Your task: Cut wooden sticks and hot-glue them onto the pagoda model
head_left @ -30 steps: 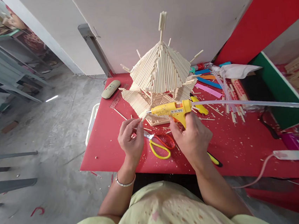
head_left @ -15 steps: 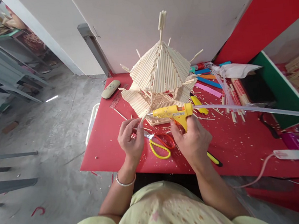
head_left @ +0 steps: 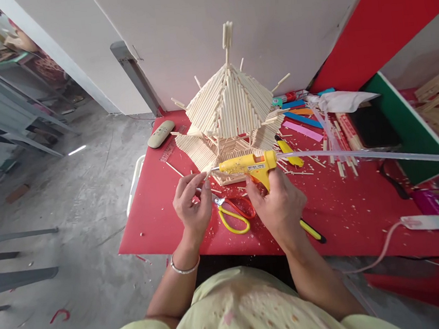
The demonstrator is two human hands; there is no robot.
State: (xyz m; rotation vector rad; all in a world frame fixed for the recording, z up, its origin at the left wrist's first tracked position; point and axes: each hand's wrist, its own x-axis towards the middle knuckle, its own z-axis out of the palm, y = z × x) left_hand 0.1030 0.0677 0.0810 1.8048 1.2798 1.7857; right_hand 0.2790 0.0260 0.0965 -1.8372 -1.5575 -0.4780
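My right hand (head_left: 277, 200) is wrapped round a yellow glue gun (head_left: 238, 163), with a long clear glue stick (head_left: 358, 157) running out of its back to the right. Between thumb and fingertips, my left hand (head_left: 192, 200) pinches a short pale wooden stick (head_left: 207, 175). The gun's metal nozzle is at the stick's free end; whether they touch I cannot tell. Just behind both hands stands a pavilion model (head_left: 233, 106) built of wooden sticks, with a peaked roof. Scissors (head_left: 234, 219) with one red and one yellow handle lie below the gun.
The red table (head_left: 146, 213) is strewn with wood bits. A glasses case (head_left: 161, 134) lies at its left. On the right are yellow cutters (head_left: 291, 152), bundled sticks (head_left: 343, 142), a green board (head_left: 414, 130) and a white power strip (head_left: 423, 222). A wall (head_left: 236, 13) rises behind.
The glue gun has shifted slightly left, bringing its nozzle closer to my left fingertips. My left hand keeps its pinch on the stick. The whole view has turned a little.
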